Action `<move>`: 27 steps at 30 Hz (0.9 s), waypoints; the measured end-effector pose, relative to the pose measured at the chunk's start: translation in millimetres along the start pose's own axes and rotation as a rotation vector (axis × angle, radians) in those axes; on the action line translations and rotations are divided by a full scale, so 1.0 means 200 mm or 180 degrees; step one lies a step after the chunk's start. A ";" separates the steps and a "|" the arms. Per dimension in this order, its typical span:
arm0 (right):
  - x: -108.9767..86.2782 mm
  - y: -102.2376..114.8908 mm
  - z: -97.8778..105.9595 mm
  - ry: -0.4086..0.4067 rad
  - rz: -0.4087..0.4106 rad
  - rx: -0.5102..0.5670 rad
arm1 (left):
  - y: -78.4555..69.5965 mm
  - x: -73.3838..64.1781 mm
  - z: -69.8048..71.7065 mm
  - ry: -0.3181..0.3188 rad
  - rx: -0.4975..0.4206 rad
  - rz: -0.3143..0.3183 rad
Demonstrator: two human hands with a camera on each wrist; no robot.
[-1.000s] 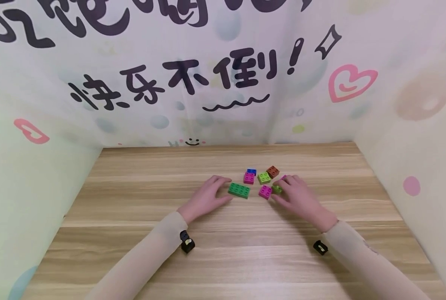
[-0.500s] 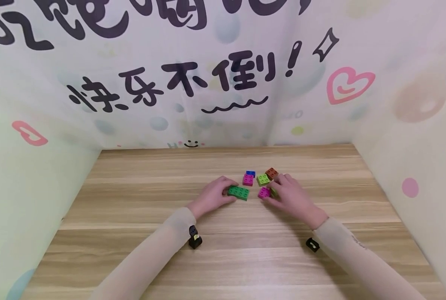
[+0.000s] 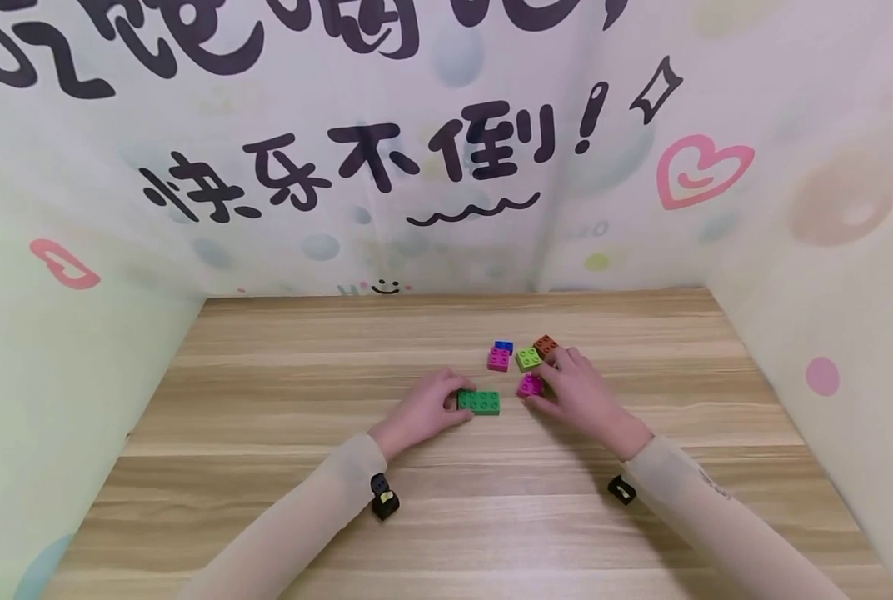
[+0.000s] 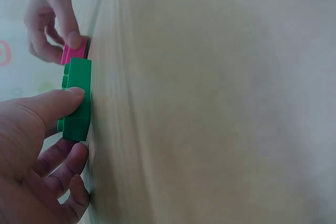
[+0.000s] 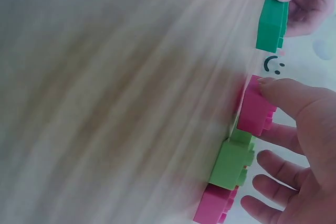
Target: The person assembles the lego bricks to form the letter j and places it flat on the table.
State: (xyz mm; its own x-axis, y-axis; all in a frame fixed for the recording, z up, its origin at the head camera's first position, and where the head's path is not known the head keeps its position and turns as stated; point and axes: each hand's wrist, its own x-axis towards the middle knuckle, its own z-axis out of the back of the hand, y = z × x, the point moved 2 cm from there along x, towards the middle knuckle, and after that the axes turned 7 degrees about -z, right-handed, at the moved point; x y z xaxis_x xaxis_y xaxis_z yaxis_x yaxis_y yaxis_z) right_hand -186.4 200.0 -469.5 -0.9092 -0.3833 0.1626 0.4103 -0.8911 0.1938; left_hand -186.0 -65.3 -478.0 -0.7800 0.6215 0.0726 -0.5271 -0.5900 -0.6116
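My left hand (image 3: 422, 410) holds a green eight-stud toy building brick (image 3: 480, 403) by its left end, thumb on the near side in the left wrist view. To the right, my right hand (image 3: 587, 402) pinches a pink four-stud brick (image 3: 529, 386) between thumb and index finger. The other fingers of that hand stay bent beside a light green brick (image 5: 231, 163) and another pink brick (image 5: 212, 205), seen in the right wrist view. From the head view, the right hand hides both of these. A gap separates the two held bricks.
Behind the hands lie a further pink brick (image 3: 498, 359), a blue brick (image 3: 503, 346), a lime green brick (image 3: 527, 358) and a brown brick (image 3: 546, 345). The wooden table (image 3: 446, 517) meets printed cloth walls (image 3: 446, 250) at the back and sides.
My left hand has closed on the green brick, drawn it towards me and turned it straighter. My right hand has moved left from beside the pink brick and now pinches it.
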 end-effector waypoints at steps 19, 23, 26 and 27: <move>-0.10 0.14 0.06 0.0061 0.0243 0.0703 | -0.04 -0.13 -0.05 -0.0088 -0.0200 -0.0108; -0.12 0.16 0.04 0.0325 0.0200 0.1188 | -0.06 -0.14 -0.05 -0.0069 -0.0245 -0.0146; -0.13 0.16 0.01 0.0487 0.0176 0.1489 | -0.07 -0.15 -0.06 -0.0030 -0.0301 -0.0157; -0.14 0.16 0.00 0.0524 0.0162 0.1565 | -0.07 -0.15 -0.06 -0.0028 -0.0300 -0.0166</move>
State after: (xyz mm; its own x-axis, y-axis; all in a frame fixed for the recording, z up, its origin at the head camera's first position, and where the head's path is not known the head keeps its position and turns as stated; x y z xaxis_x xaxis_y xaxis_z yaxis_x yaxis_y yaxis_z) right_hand -148.0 181.8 -467.1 -0.8701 -0.4915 0.0371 0.4031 -0.6661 0.6275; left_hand -151.2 -69.4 -481.3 -0.7556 0.6452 0.1129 -0.5332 -0.5058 -0.6781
